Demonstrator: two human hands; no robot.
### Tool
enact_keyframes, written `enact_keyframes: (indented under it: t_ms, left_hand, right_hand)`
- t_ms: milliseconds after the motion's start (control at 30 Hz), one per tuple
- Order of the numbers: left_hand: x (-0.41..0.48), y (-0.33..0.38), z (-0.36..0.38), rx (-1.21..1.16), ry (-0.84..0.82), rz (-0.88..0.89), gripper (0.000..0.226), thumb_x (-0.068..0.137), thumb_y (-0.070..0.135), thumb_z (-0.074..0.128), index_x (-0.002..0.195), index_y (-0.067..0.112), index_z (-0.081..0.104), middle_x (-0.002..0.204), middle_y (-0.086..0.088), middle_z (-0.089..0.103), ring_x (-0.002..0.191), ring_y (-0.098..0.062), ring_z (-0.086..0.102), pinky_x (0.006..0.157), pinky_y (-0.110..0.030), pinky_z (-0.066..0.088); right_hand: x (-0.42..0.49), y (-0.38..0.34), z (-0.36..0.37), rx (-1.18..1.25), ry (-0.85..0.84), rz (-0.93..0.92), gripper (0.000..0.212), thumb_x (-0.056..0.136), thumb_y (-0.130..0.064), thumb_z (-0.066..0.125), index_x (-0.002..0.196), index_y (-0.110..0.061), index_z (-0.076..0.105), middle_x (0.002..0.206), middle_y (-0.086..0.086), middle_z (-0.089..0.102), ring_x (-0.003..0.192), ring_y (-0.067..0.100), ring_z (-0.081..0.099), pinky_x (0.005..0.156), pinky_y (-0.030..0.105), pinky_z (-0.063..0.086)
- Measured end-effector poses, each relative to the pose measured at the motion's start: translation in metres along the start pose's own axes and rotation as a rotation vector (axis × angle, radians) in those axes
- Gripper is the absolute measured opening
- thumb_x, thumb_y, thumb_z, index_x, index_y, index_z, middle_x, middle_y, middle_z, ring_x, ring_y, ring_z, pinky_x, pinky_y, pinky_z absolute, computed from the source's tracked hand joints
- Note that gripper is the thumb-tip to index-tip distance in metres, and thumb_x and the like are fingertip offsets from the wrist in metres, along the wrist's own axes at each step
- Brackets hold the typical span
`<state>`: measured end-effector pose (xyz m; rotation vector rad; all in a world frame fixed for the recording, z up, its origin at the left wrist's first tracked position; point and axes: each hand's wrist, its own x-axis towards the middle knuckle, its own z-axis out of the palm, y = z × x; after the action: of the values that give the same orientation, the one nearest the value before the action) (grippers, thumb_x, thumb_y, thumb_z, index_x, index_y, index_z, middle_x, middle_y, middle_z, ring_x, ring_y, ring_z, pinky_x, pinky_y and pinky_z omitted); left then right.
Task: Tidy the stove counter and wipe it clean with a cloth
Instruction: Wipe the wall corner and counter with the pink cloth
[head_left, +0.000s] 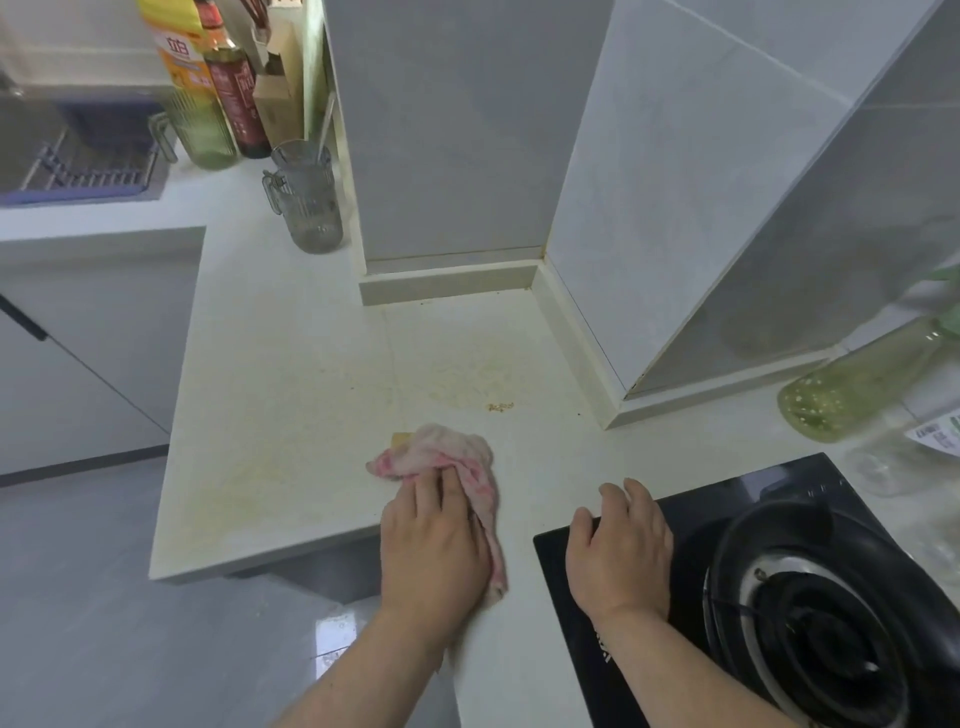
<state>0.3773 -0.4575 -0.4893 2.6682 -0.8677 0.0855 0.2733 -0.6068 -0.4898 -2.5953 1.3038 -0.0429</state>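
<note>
Wiping is the step in hand, by my judgement; tidying looks largely done on this stretch. The pink-and-white crumpled cloth (441, 457) lies bunched on the white stone tabletop (291, 395), near its front edge and left of the hob. The left hand (431, 540) sits on top of it, fingers curled over the folds and pinning them down, while a tail of fabric trails back beside the wrist. A small yellow corner (400, 439) shows at the cloth's far edge; it may be a sponge, but too little is visible to say.

The right hand (621, 545) holds nothing. Its fingers are loosely spread, and it rests across the near left corner of the black glass gas hob (779, 483).

Beyond the cloth, a dull yellowish greasy film (467, 379) spreads over the tabletop toward the tiled corner, with a small cluster of tan crumbs (500, 407) at its near edge. A fainter patch marks the left front. The next move calls for a firm forward push across the film, gathering the crumbs rather than scattering them; the grease will likely need repeated passes.

The tabletop reads as smooth and hard, the cloth as soft and absorbent. A ribbed clear glass jug (309, 208) stands well back by the wall, and a pale green bottle (852, 384) lies tilted at the right.
</note>
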Motion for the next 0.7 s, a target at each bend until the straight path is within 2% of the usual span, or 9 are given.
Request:
enact_keyframes:
  t_ms: [100, 133, 200, 267, 333, 433, 533, 633, 700]
  left_hand:
    - [0.018, -0.001, 0.005, 0.058, 0.001, -0.006, 0.048, 0.077, 0.013, 0.042, 0.117, -0.007, 0.059, 0.108, -0.024, 0.059, 0.100, -0.039, 0.054, 0.093, -0.046, 0.043]
    - [0.023, -0.001, 0.008, 0.073, -0.014, -0.003, 0.052, 0.077, 0.012, 0.040, 0.122, -0.010, 0.056, 0.115, -0.027, 0.057, 0.108, -0.041, 0.053, 0.102, -0.049, 0.041]
    - [0.031, 0.001, 0.011, 0.085, -0.061, 0.049, 0.060, 0.079, 0.014, 0.034, 0.131, -0.011, 0.049, 0.128, -0.029, 0.053, 0.121, -0.041, 0.050, 0.111, -0.048, 0.035]
    - [0.037, 0.007, 0.014, 0.060, -0.100, 0.210, 0.062, 0.081, 0.018, 0.030, 0.134, -0.009, 0.048, 0.134, -0.027, 0.051, 0.127, -0.038, 0.047, 0.113, -0.046, 0.032]
    - [0.046, 0.019, 0.016, 0.018, -0.132, 0.339, 0.060, 0.081, 0.020, 0.033, 0.132, -0.005, 0.052, 0.131, -0.022, 0.055, 0.125, -0.034, 0.050, 0.113, -0.043, 0.033]
    - [0.066, 0.041, 0.032, -0.098, -0.177, 0.449, 0.055, 0.081, 0.019, 0.049, 0.134, 0.003, 0.051, 0.131, -0.014, 0.056, 0.125, -0.026, 0.048, 0.114, -0.034, 0.029]
    - [0.088, 0.059, 0.045, -0.171, -0.273, 0.590, 0.059, 0.080, 0.019, 0.066, 0.137, 0.009, 0.049, 0.135, -0.007, 0.054, 0.124, -0.021, 0.047, 0.111, -0.030, 0.030]
    - [0.098, 0.065, 0.040, -0.223, -0.307, 0.633, 0.055, 0.086, 0.017, 0.058, 0.139, 0.006, 0.048, 0.137, -0.008, 0.053, 0.124, -0.025, 0.047, 0.109, -0.033, 0.030]
    - [0.097, 0.066, 0.038, -0.236, -0.270, 0.604, 0.056, 0.087, 0.016, 0.056, 0.141, 0.006, 0.045, 0.139, -0.009, 0.051, 0.127, -0.024, 0.045, 0.112, -0.032, 0.026]
  right_hand:
    - [0.000, 0.000, -0.001, -0.002, -0.006, 0.002, 0.047, 0.098, -0.037, 0.034, 0.138, -0.018, 0.046, 0.151, 0.004, 0.035, 0.142, 0.020, 0.027, 0.120, 0.041, 0.022]
    - [0.000, 0.000, -0.001, 0.002, -0.006, 0.002, 0.046, 0.098, -0.037, 0.034, 0.138, -0.018, 0.047, 0.151, 0.004, 0.035, 0.142, 0.020, 0.027, 0.120, 0.040, 0.021]
    - [-0.001, 0.000, -0.002, 0.021, -0.006, 0.004, 0.045, 0.099, -0.036, 0.035, 0.138, -0.017, 0.046, 0.152, 0.004, 0.034, 0.142, 0.020, 0.026, 0.120, 0.039, 0.021]
    - [-0.002, -0.001, -0.002, 0.063, 0.006, 0.005, 0.044, 0.099, -0.033, 0.038, 0.138, -0.015, 0.047, 0.152, 0.006, 0.035, 0.142, 0.022, 0.027, 0.119, 0.040, 0.022]
    - [-0.003, -0.001, -0.001, 0.118, 0.035, 0.008, 0.042, 0.098, -0.029, 0.042, 0.136, -0.012, 0.049, 0.151, 0.008, 0.037, 0.141, 0.024, 0.030, 0.118, 0.040, 0.024]
    - [-0.003, -0.001, 0.000, 0.176, 0.067, 0.024, 0.040, 0.096, -0.026, 0.045, 0.132, -0.010, 0.051, 0.150, 0.010, 0.037, 0.138, 0.026, 0.032, 0.115, 0.041, 0.027]
    - [-0.003, -0.001, -0.001, 0.195, 0.066, 0.040, 0.038, 0.096, -0.026, 0.045, 0.130, -0.009, 0.052, 0.152, 0.011, 0.032, 0.139, 0.027, 0.031, 0.114, 0.041, 0.028]
    - [-0.002, -0.001, -0.002, 0.183, 0.057, 0.040, 0.039, 0.096, -0.027, 0.045, 0.130, -0.009, 0.051, 0.152, 0.012, 0.030, 0.140, 0.027, 0.029, 0.115, 0.043, 0.029]
    - [-0.001, -0.002, -0.001, 0.165, 0.056, 0.043, 0.040, 0.096, -0.029, 0.043, 0.130, -0.009, 0.051, 0.152, 0.011, 0.032, 0.140, 0.027, 0.029, 0.116, 0.043, 0.029]
